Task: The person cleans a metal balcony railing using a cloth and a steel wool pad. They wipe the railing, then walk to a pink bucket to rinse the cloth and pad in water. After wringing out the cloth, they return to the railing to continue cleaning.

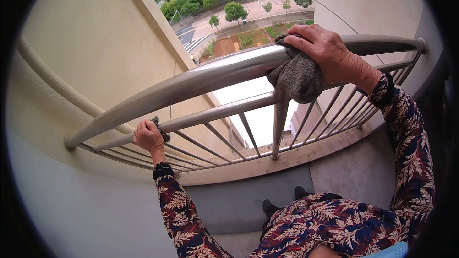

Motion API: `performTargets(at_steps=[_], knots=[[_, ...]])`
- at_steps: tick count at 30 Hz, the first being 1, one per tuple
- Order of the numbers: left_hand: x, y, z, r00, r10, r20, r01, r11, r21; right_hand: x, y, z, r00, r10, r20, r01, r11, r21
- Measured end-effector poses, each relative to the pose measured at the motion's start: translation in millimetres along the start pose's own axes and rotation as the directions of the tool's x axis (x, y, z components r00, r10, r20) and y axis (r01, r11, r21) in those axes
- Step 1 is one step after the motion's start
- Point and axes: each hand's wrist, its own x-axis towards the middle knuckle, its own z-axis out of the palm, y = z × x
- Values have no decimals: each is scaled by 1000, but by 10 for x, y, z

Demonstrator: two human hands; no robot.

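Before me a stainless-steel railing spans the opening between two walls. My right hand [324, 53] lies over its thick top handrail [200, 82], pressing a dark grey terry cloth [301, 77] against the metal. Part of the cloth hangs below the handrail, in front of the central post [280, 125]. Lower and to the left, my left hand [148, 138] is closed around the thinner second rail [218, 113]. A second dark grey cloth [157, 129] sticks out beside its fingers, wrapped at the rail; most of it is hidden by the hand.
Thin balusters [249, 134] run down to a bottom rail above a stained concrete ledge [229, 173]. A cream wall [89, 25] and a pipe [68, 86] stand at left, another wall [365, 3] at right. Far below beyond the railing lies a road [258, 9] with trees.
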Motion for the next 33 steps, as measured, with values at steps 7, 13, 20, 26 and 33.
performTargets(at_steps=[7,13,20,26,33], knots=[[0,118,123,1000,-5,7,5,999,-41,1347,-1095,613,984,-166,-72,158,983,-96],[12,149,166,993,29,112,-28,1000,-12,2138,-1727,1147,936,-195,-295,191,981,-40],[-34,123,190,995,-13,97,9,999,41,1512,-1264,891,985,-131,-114,142,985,94],[6,82,253,998,-8,66,9,1000,-7,205,-181,289,993,-19,-118,13,999,-46],[-39,271,188,996,85,-19,-85,996,-9,-657,685,-229,988,150,18,-150,988,-32]])
